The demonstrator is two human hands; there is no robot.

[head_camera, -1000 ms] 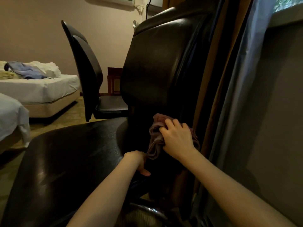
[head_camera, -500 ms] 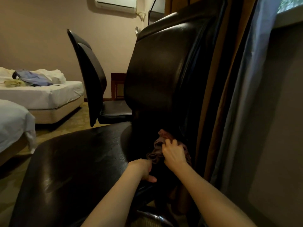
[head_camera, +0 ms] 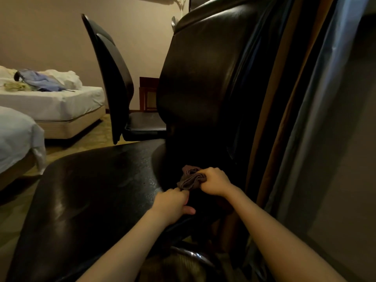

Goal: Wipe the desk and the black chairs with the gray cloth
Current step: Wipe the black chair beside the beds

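A dim bedroom, a bed point(head_camera: 61, 102) far left of the grip, a curtain point(head_camera: 305, 119) to its right. The right hand point(head_camera: 215, 183) clamps the bunched cloth point(head_camera: 191, 179) where the chair point(head_camera: 91, 190) seat meets its back. Just below, the curled left hand point(head_camera: 173, 202) touches the cloth's lower end (gripping cloth or seat edge, I cannot tell). A second chair point(head_camera: 114, 78) stands beyond.

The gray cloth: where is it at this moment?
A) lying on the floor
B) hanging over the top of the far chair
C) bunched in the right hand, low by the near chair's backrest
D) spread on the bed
C: the right hand grips the bunched gray cloth low against the backrest of the near black chair.
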